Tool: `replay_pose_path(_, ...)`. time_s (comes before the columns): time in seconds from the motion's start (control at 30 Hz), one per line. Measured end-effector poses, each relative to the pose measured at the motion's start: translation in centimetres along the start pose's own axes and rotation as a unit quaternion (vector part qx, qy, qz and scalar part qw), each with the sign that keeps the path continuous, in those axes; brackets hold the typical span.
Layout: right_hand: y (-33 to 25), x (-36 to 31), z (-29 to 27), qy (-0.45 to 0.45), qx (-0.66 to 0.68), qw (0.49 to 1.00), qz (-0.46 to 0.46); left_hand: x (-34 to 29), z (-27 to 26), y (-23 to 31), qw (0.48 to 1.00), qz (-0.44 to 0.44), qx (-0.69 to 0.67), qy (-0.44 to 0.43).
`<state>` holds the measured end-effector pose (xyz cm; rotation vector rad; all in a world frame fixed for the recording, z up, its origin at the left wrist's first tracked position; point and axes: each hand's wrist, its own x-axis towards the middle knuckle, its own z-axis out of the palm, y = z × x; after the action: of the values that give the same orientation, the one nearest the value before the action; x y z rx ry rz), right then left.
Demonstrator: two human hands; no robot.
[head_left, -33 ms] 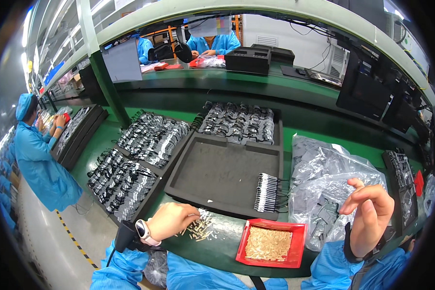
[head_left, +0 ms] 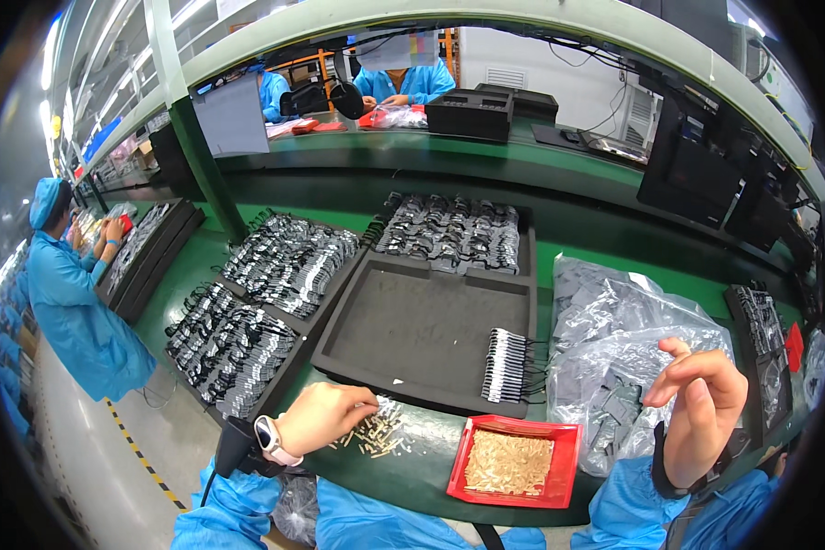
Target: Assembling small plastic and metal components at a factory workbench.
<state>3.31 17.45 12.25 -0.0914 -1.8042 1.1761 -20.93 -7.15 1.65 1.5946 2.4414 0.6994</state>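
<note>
My left hand (head_left: 325, 417) rests at the near edge of the green bench, its fingertips pressed together beside a loose scatter of small brass-coloured pieces (head_left: 383, 433). Whatever lies between those fingertips is hidden. Raised at the right, my right hand (head_left: 701, 403) has its fingers loosely bent and apart, with nothing visible in them. Behind it lies a clear plastic bag (head_left: 632, 321) of flat grey parts. Between my hands stands a red bin (head_left: 570, 472) filled with small tan-gold pieces (head_left: 509, 463).
A black foam tray (head_left: 412, 321) holds one row of small grey parts with black leads (head_left: 506, 365) at its right end. Several trays of similar cabled parts (head_left: 289, 261) stand left and behind. A green post (head_left: 202, 165) rises at the left. A co-worker (head_left: 82, 293) stands at far left.
</note>
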Motion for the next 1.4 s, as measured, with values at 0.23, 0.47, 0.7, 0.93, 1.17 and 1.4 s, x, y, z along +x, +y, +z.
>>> replay_pose_path(0.23, 0.2, 0.2, 0.4, -0.009, 0.002, 1.000, 0.017, 0.9, -2.5, 2.2, 0.968, -0.079, -0.237, 0.037)
replay_pose_path(0.47, 1.4, 0.4, 2.9, -0.107, 0.012, 0.983, 0.148, 4.3, -3.9, 7.0, 0.814, 0.019, -0.581, 0.003)
replay_pose_path(0.7, 3.0, 0.7, 4.5, -0.243, 0.040, 0.968, 0.049, 7.3, -3.7, 11.3, 0.743, 0.119, -0.657, -0.037)
replay_pose_path(0.93, 2.6, 0.5, 3.8, -0.229, 0.173, 0.946, 0.147, 9.0, -3.5, 13.7, 0.710, 0.134, -0.683, -0.110)
replay_pose_path(1.17, 3.9, 0.6, 2.7, -0.181, 0.275, 0.925, 0.189, 10.6, -2.1, 14.8, 0.762, 0.132, -0.631, -0.068)
replay_pose_path(1.4, 4.1, 1.0, 3.7, -0.006, 0.091, 0.994, 0.060, 10.1, -2.4, 14.6, 0.913, 0.180, -0.349, 0.106)
